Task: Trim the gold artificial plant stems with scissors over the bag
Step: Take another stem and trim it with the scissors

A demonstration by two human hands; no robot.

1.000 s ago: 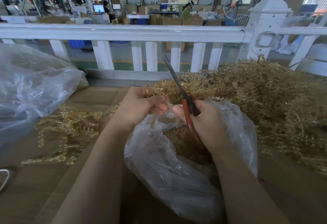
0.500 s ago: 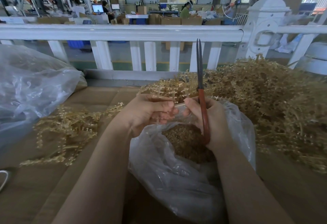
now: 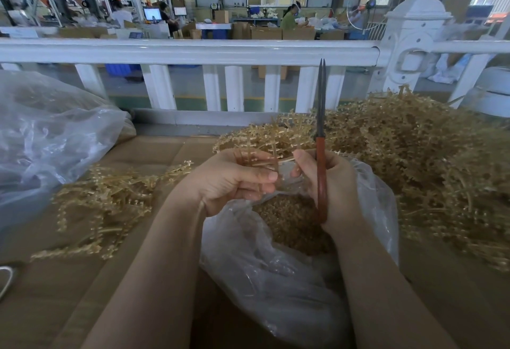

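- The left hand is curling its fingers round a gold stem and holding it over the open mouth of the clear bag, which is sitting in front of the person and already holding trimmings.
- The right hand is wrapping its fingers round the red handles of the scissors, whose blades are pointing straight up and lying almost together, clear of the stem.
- With the blades away from the cut point, the next snip is needing a re-aim; a hurried swing down is risking a nick to the left fingertips, which are sitting just beside the stem end.
- Offcuts are risking a miss if the stem is drifting past the bag rim toward the untrimmed pile on the right.
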